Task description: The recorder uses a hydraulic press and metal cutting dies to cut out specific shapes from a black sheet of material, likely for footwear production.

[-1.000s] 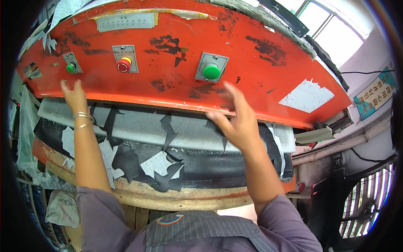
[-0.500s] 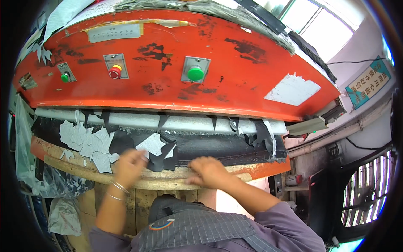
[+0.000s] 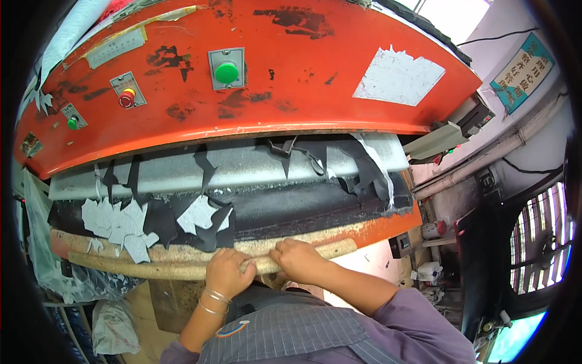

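My left hand (image 3: 230,273) and my right hand (image 3: 297,261) rest side by side on a pale wooden rail (image 3: 139,265), their fingers curled over it. This rail runs along the front edge of an orange machine's bed. Beyond my left hand lie dark leather-like scraps (image 3: 162,221) and a grey-white cut piece (image 3: 197,214). Farther left is a cluster of grey-white cut pieces (image 3: 115,221). A black mat (image 3: 279,212) stretches behind the rail, with a white board (image 3: 242,167) behind it. Dark cut strips (image 3: 367,170) hang over the board's right part.
The orange machine beam (image 3: 303,91) spans above the board, bearing a large green button (image 3: 227,73), a red stop button (image 3: 127,97) and a small green button (image 3: 73,123). A clear plastic bag (image 3: 79,282) hangs at left. A black fan (image 3: 539,255) stands at right.
My left hand has moved right, from beside the cut pieces onto the rail near my right hand. The view has shifted, and more of the white board shows under the beam.
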Tool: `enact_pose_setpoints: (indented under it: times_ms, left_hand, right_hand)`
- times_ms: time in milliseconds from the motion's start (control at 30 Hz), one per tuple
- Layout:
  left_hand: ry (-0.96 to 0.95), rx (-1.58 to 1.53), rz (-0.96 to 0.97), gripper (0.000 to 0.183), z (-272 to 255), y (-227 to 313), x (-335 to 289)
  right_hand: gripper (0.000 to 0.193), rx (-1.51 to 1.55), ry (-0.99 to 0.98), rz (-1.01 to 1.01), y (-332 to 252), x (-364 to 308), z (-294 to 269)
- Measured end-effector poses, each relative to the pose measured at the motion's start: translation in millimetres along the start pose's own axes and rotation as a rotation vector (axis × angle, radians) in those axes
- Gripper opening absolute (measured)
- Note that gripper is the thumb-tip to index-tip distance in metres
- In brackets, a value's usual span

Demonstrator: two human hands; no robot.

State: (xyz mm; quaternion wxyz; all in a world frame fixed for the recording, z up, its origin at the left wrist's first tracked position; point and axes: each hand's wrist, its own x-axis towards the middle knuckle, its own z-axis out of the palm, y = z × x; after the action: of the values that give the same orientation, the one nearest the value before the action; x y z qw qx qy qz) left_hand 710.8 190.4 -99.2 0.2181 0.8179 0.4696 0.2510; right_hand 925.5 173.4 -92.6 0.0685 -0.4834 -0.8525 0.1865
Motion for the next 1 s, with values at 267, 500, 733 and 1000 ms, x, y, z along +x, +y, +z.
enact_pose_setpoints:
  times_ms: [267, 500, 733, 1000]
  left_hand:
    - [-0.342, -0.309, -0.124, 0.019, -4, -6, 17]
    - [-0.200, -0.406, -0.049, 0.023, 14, 12, 69]
    - [-0.122, -0.510, 0.078, 0.076, 33, 6, 79]
    - [-0.317, -1.309, -0.045, 0.082, 81, 37, 45]
  right_hand:
    - [0.024, -0.357, 0.389, -0.267, 122, 123, -92]
    - [0.017, -0.398, -0.013, -0.561, 161, 160, -79]
    - [0.014, 0.042, 0.328, -0.136, 147, 52, -84]
    - [0.011, 1.158, -0.145, 0.336, 85, -36, -16]
